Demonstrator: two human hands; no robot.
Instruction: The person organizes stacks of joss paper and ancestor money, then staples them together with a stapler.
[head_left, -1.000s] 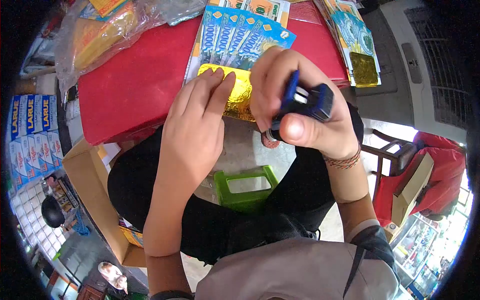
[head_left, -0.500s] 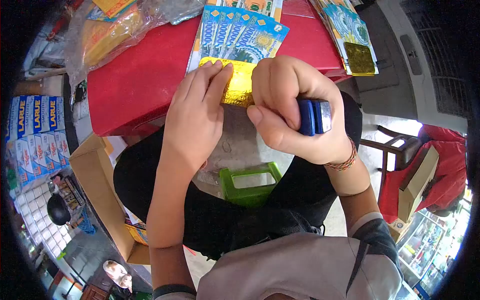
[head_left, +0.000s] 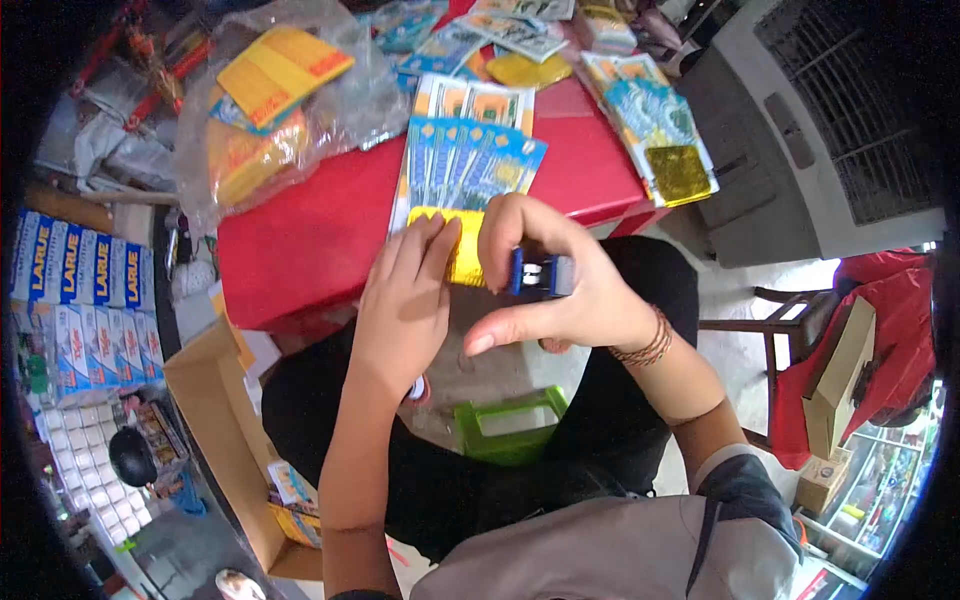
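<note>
A shiny gold foil sheet [head_left: 467, 255] lies at the near end of a layered set of paper, with fanned blue play banknotes [head_left: 470, 165] above it. My left hand [head_left: 400, 305] has its fingers over the foil's left part, pressing it; the thumb is hidden. Beside the foil's right edge, my right hand [head_left: 590, 290] is curled round a small blue stapler [head_left: 540, 275]. Its thumb stands apart from the stapler, pointing left below it. How the stapler's far end meets the foil is hidden behind the fingers.
Under the papers is a red table [head_left: 300, 250]. A plastic bag with yellow paper packs [head_left: 285, 75] sits at its left. Another paper set with a gold square [head_left: 682, 172] lies to the right. A green stool [head_left: 515, 445] and a cardboard box [head_left: 225, 440] stand below.
The view has shifted, so the table sits lower and more of its far side shows. My right thumb has moved away from the foil and that hand's grip has loosened. My left hand stays on the foil.
</note>
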